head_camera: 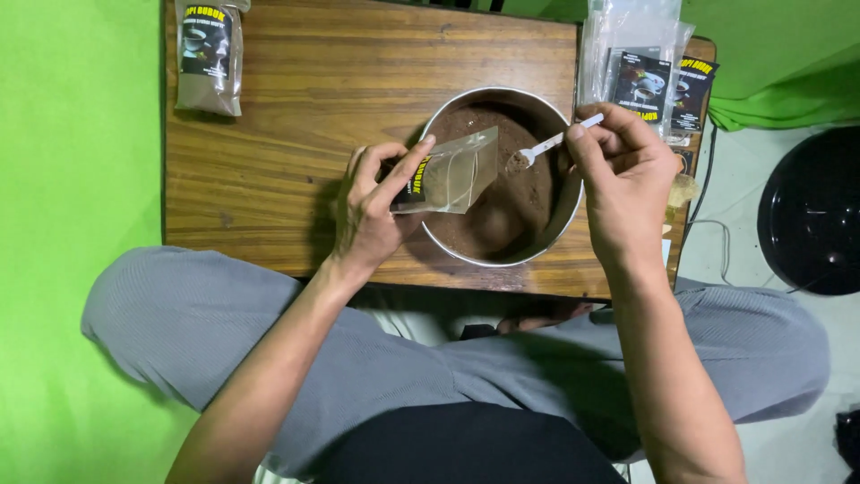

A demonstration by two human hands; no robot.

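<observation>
Your left hand [372, 211] pinches a small clear plastic pouch [452, 172], held open and tilted over the round metal bowl [563, 224] of dark brown powder [502, 215]. Your right hand [627, 179] is closed round a white plastic spoon [548, 143], its scoop carrying powder just beside the pouch's mouth. The bowl sits on the wooden worktop [296, 116], with a filled pouch [210, 56] at the far left corner and a stack of empty pouches [640, 63] far right

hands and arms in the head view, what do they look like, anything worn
Both forearms are bare, with no sleeves in view. The left hand and right hand have no gloves; no rings, watch or bands show. Grey ribbed trousers cover the legs.
</observation>
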